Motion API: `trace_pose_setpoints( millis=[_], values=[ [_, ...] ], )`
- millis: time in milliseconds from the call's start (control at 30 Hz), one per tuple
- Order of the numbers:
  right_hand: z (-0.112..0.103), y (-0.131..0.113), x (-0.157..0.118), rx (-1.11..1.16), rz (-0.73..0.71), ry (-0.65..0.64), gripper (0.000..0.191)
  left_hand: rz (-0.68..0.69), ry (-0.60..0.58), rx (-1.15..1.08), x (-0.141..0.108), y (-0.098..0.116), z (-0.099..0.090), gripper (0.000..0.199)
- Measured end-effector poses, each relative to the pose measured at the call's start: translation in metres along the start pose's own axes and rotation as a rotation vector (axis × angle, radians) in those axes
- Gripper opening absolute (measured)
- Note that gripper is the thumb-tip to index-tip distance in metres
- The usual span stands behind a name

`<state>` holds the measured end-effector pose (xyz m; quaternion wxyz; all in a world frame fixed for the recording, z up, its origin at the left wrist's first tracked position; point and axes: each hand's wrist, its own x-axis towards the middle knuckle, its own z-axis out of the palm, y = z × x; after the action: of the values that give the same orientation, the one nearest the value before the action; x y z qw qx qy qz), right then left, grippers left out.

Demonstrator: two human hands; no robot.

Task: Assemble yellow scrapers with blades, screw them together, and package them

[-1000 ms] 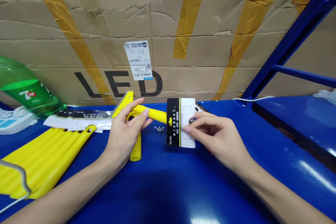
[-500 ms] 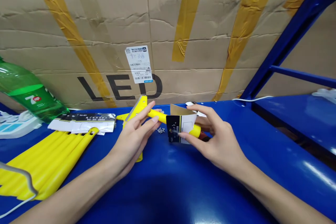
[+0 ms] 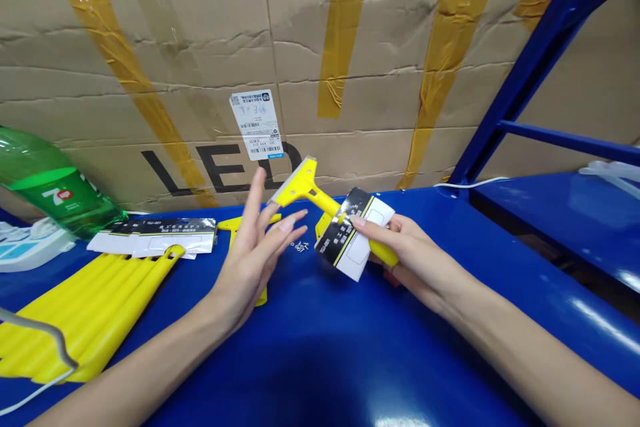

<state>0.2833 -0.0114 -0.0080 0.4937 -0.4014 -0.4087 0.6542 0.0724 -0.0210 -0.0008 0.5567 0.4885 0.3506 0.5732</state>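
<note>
The right hand [image 3: 417, 250] holds the yellow scraper [image 3: 300, 185] by its handle, above the blue table [image 3: 320, 360]. Its thumb presses on the printed card [image 3: 355, 235], which lies across this handle, and the other fingers are behind, so they are clamped on both. The scraper is tilted, with its head up and toward the left hand [image 3: 245, 263]. The left hand is open, its fingers apart, and it is close to the blade edge; whether it touches there, I cannot tell.

Behind the left hand, a second yellow scraper [image 3: 230, 223] rests on the table, partly hidden. Small screws [image 3: 300, 247] lie between the two hands. On the left side there is a row of yellow handles [image 3: 95, 313], and just behind it several printed cards [image 3: 155, 240], near the green bottle [image 3: 60, 193]. The cardboard box [image 3: 200, 47] stands at the back.
</note>
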Motion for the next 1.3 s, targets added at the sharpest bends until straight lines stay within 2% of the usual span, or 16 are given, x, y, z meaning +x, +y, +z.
trace_pose_setpoints(
  millis=[67, 167, 233, 300, 400, 667, 767, 900, 1033, 1133, 1233, 1300],
  values=[
    [-0.003, -0.002, 0.0, -0.043, 0.0, 0.018, 0.04, 0.049, 0.099, -0.049, 0.006, 0.003, -0.003, 0.09],
    [-0.006, -0.007, -0.003, -0.173, -0.005, -0.007, 0.04, -0.018, 0.182, -0.022, 0.016, 0.01, -0.012, 0.063],
    [-0.005, -0.009, -0.006, -0.225, -0.007, -0.046, 0.04, -0.075, 0.163, 0.058, 0.022, 0.014, -0.019, 0.045],
    [-0.003, -0.011, -0.008, -0.231, 0.004, -0.114, 0.038, -0.108, 0.145, 0.113, 0.025, 0.016, -0.025, 0.035],
    [-0.001, -0.012, -0.006, -0.219, 0.043, -0.191, 0.034, -0.132, 0.128, 0.164, 0.027, 0.016, -0.029, 0.034],
    [0.012, -0.015, 0.008, -0.309, 0.131, -0.305, 0.031, -0.231, -0.018, 0.328, 0.025, 0.02, -0.032, 0.033],
    [0.022, -0.017, 0.014, -0.232, 0.144, -0.329, 0.028, -0.209, -0.059, 0.358, 0.025, 0.021, -0.033, 0.029],
    [0.035, -0.016, 0.023, -0.185, 0.056, -0.265, 0.024, -0.147, -0.095, 0.407, 0.027, 0.024, -0.037, 0.025],
    [0.043, -0.016, 0.031, -0.149, -0.017, -0.184, 0.024, -0.15, -0.006, 0.151, 0.032, 0.022, -0.042, 0.03],
    [0.049, -0.021, 0.036, -0.045, -0.036, -0.079, 0.018, -0.257, 0.027, -0.114, 0.032, 0.019, -0.044, 0.037],
    [0.053, -0.024, 0.04, 0.039, -0.054, 0.055, 0.009, -0.401, -0.058, -0.233, 0.027, 0.018, -0.042, 0.051],
    [0.053, -0.023, 0.042, 0.084, -0.084, 0.113, 0.008, -0.438, -0.122, -0.22, 0.023, 0.018, -0.039, 0.051]
  ],
)
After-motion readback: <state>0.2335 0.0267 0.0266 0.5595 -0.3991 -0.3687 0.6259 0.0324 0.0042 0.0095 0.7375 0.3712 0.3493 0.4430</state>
